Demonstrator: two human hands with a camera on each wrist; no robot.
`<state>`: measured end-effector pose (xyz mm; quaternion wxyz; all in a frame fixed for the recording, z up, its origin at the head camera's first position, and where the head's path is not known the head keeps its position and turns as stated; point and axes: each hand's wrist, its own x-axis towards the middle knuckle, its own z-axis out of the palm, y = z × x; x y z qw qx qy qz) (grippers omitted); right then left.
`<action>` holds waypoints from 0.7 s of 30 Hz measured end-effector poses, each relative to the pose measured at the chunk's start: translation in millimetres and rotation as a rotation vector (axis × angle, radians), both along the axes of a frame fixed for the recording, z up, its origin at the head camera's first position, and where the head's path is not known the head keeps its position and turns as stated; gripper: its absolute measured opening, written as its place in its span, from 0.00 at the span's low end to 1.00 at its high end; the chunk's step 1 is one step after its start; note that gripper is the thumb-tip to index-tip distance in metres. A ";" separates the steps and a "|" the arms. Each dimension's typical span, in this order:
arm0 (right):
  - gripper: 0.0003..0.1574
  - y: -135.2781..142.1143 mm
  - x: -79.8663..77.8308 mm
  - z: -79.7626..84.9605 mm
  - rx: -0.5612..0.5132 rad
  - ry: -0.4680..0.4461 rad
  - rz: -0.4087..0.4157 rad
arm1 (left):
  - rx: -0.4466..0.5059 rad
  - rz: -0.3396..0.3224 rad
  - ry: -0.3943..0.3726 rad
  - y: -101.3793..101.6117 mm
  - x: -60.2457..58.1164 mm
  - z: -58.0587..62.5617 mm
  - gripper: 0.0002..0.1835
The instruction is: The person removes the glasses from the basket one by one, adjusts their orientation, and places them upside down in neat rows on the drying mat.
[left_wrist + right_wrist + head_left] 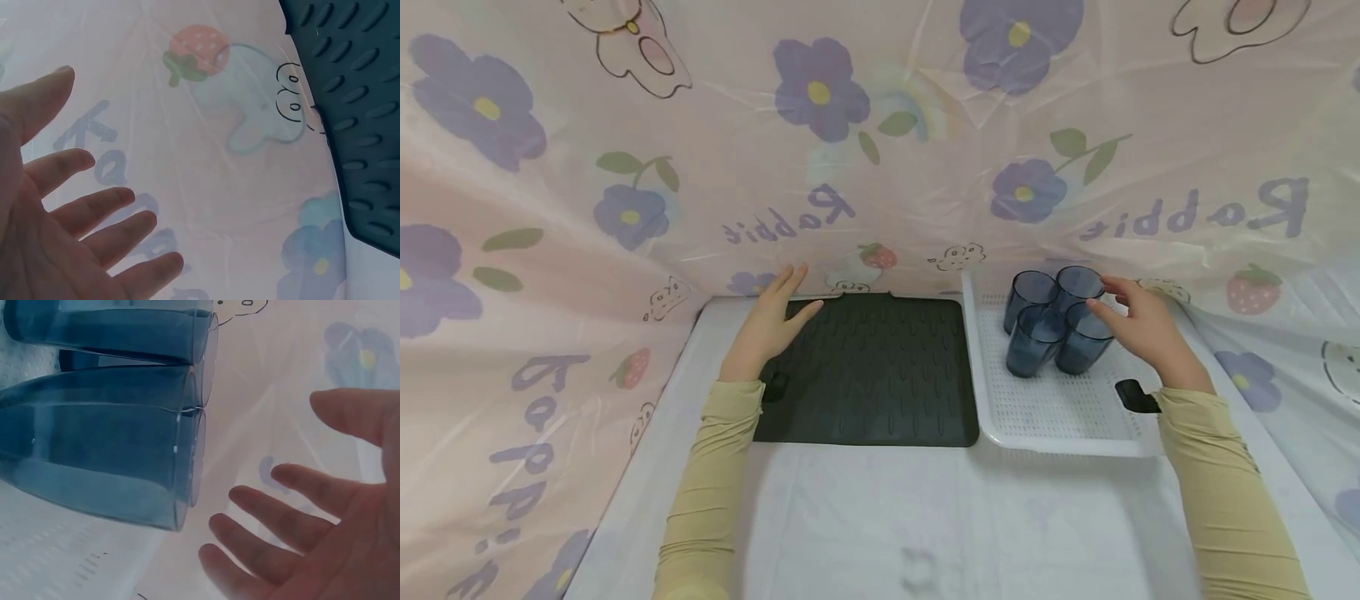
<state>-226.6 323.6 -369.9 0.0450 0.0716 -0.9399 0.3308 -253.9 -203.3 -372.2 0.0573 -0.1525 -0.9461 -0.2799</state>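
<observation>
Several dark blue drinking glasses (1036, 340) stand upright, grouped together in a white perforated tray (1052, 423). My right hand (1146, 329) is at their right side, fingers spread close to the rims. In the right wrist view a gap shows between that hand (312, 531) and the nearest glass (106, 444), and nothing is in the hand. My left hand (767, 325) hovers over the left edge of a black ridged mat (872, 367), fingers extended. The left wrist view shows the left hand (81, 225) spread and holding nothing, with the mat (369, 125) off to the side.
The mat lies directly left of the tray on a white-covered table (880, 517). A pink curtain (910, 167) printed with flowers and rabbits hangs right behind both and along the left side. The tray has a raised rim (973, 358) beside the mat.
</observation>
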 end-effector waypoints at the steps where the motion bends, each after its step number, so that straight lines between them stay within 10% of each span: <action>1: 0.43 0.7 0.1 -0.3 -0.010 -0.020 -0.002 | 0.019 -0.007 0.000 -0.8 0.5 0.0 0.40; 10: 0.44 5.0 -1.0 -4.8 -0.026 -0.100 0.016 | 0.187 -0.063 0.022 -9.9 4.6 -7.7 0.39; 21: 0.48 8.7 -1.3 -8.6 -0.026 -0.200 0.014 | 0.435 -0.114 -0.152 -15.3 15.8 -4.0 0.40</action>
